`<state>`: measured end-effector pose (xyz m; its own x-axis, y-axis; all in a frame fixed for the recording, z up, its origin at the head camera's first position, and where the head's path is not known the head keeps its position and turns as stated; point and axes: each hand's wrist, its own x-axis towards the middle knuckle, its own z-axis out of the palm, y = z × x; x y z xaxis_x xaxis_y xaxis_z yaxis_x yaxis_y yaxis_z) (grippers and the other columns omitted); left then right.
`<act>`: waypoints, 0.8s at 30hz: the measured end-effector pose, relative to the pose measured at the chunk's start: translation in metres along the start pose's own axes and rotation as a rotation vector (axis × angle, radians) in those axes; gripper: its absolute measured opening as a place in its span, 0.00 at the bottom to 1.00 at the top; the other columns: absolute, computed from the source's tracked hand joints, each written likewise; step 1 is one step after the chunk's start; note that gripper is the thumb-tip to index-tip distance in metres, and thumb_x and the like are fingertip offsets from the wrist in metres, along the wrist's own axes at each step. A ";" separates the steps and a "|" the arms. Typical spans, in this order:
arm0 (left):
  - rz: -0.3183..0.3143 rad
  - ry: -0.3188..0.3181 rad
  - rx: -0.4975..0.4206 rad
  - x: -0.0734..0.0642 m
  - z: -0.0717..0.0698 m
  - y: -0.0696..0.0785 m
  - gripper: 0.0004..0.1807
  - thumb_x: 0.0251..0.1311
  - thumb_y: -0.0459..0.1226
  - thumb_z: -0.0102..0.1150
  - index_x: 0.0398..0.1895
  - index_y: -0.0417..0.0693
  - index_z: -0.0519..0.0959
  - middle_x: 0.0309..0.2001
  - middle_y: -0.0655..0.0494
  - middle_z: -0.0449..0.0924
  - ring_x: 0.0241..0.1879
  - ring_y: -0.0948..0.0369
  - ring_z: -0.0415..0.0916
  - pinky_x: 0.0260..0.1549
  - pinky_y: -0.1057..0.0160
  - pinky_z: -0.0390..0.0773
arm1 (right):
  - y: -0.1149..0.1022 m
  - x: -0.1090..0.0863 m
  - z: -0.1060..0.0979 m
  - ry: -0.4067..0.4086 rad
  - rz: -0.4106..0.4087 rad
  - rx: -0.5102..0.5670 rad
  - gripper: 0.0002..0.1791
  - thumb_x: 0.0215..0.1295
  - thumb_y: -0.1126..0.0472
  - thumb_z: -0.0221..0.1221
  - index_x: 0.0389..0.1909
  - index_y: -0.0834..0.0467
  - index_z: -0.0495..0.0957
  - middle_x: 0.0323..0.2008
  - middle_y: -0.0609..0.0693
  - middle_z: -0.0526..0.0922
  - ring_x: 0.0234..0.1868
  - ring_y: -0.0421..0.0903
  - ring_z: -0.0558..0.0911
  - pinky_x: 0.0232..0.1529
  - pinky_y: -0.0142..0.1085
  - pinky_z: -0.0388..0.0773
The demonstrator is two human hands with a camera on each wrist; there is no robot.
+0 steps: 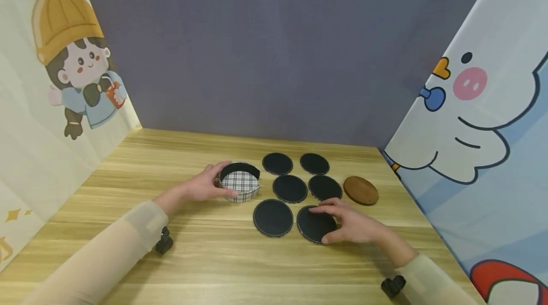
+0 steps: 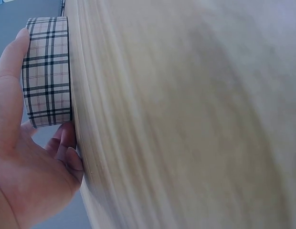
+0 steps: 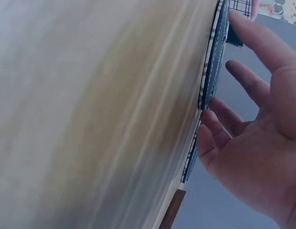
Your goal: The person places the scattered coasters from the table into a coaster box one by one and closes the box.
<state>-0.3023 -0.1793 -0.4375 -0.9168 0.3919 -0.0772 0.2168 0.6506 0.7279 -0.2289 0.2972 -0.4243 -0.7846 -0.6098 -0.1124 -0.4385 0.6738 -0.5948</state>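
My left hand [image 1: 208, 185] grips a round, open-topped plaid coaster holder [image 1: 245, 195], thumb on its near side and fingers around its far left. In the left wrist view the holder's plaid wall [image 2: 47, 71] stands upright on the table between thumb and fingers. My right hand [image 1: 353, 223] is spread over the near-right black round coaster [image 1: 314, 225], its thumb by the near edge and fingertips over the far part. The right wrist view shows the coaster [image 3: 215, 62] lying flat with plaid along its rim; whether the fingertips touch it I cannot tell.
More black coasters lie flat nearby: one at near left [image 1: 273, 218], two in the middle row [image 1: 290, 189] and two at the back [image 1: 277, 163]. A brown wooden disc [image 1: 361, 190] lies to the right. Grey, white and blue cartoon-printed panels surround the wooden table [image 1: 222, 267].
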 end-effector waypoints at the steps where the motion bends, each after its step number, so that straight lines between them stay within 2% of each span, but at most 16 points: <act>1: -0.005 0.000 -0.005 0.000 0.000 0.000 0.66 0.58 0.63 0.80 0.91 0.54 0.49 0.74 0.30 0.62 0.72 0.32 0.68 0.72 0.25 0.67 | 0.000 0.001 0.000 -0.004 0.001 -0.008 0.41 0.64 0.44 0.79 0.77 0.43 0.77 0.76 0.64 0.67 0.75 0.71 0.66 0.61 0.61 0.78; 7: -0.013 -0.006 -0.007 0.000 0.000 -0.002 0.67 0.59 0.63 0.79 0.91 0.55 0.48 0.75 0.29 0.61 0.73 0.31 0.66 0.72 0.25 0.65 | 0.002 0.002 0.000 -0.015 -0.004 -0.033 0.40 0.64 0.43 0.79 0.77 0.44 0.78 0.76 0.64 0.66 0.75 0.71 0.63 0.59 0.58 0.77; 11: -0.014 -0.008 -0.008 0.000 0.000 -0.001 0.66 0.59 0.63 0.80 0.91 0.55 0.48 0.74 0.29 0.61 0.73 0.30 0.66 0.72 0.25 0.66 | 0.004 0.001 -0.001 -0.019 -0.008 -0.019 0.40 0.64 0.43 0.79 0.76 0.45 0.79 0.76 0.65 0.66 0.74 0.71 0.63 0.60 0.59 0.77; 24: -0.005 -0.015 0.000 -0.001 0.000 0.001 0.66 0.60 0.62 0.79 0.91 0.54 0.47 0.75 0.28 0.60 0.73 0.29 0.66 0.71 0.24 0.66 | 0.008 -0.002 -0.002 -0.026 0.078 0.034 0.39 0.62 0.45 0.81 0.74 0.39 0.79 0.66 0.59 0.68 0.66 0.56 0.71 0.62 0.53 0.74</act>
<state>-0.3008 -0.1790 -0.4364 -0.9128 0.3982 -0.0913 0.2120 0.6528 0.7273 -0.2316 0.3046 -0.4273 -0.8040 -0.5669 -0.1794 -0.3611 0.7051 -0.6102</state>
